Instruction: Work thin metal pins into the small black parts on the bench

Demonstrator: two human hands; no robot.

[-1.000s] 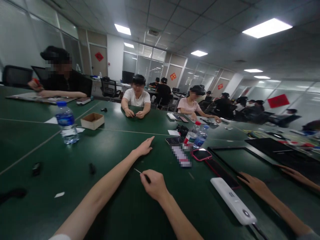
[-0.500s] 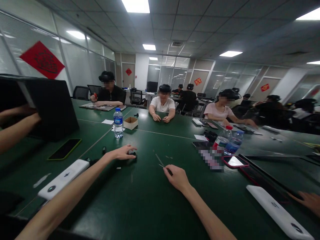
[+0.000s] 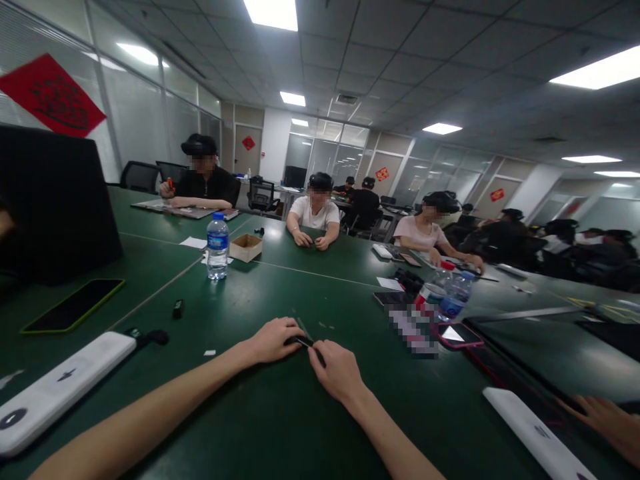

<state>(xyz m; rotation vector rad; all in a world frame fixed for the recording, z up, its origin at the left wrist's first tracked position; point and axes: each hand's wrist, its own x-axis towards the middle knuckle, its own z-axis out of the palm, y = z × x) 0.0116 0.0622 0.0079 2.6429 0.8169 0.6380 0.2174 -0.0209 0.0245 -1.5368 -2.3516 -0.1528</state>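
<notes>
Pinching a small dark piece over the tabletop, the fingers of the left hand, at nine o'clock, and right hand, at four, meet at it, probably to steady it.

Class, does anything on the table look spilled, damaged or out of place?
A small white scrap lies loose on the green table, left of the left hand, perhaps stray litter. No spill or damage shows.

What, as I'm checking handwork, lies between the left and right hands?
A small dark piece, between the left hand and right hand, in the head view.
</notes>
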